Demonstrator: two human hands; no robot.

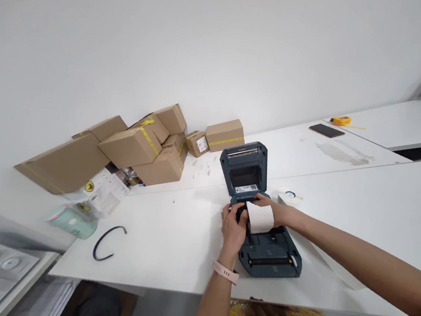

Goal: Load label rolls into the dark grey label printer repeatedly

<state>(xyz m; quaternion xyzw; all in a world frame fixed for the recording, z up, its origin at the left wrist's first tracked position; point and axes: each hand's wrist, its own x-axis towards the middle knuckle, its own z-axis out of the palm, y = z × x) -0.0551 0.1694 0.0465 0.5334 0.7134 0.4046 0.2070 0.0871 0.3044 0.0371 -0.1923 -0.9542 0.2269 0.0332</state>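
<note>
2 hands, left hand (232, 227) & right hand (270, 207), grip 1 label roll (260, 217) in 1 open printer (259, 224).

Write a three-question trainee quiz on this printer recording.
1. True or false: the printer lid is shut.
2. What do the left hand and right hand both touch? A) roll B) phone C) box
3. Fill in: the cable lies on the table to the printer's ___.

Key: 1 false, the lid stands open; 2 A; 3 left.
</note>
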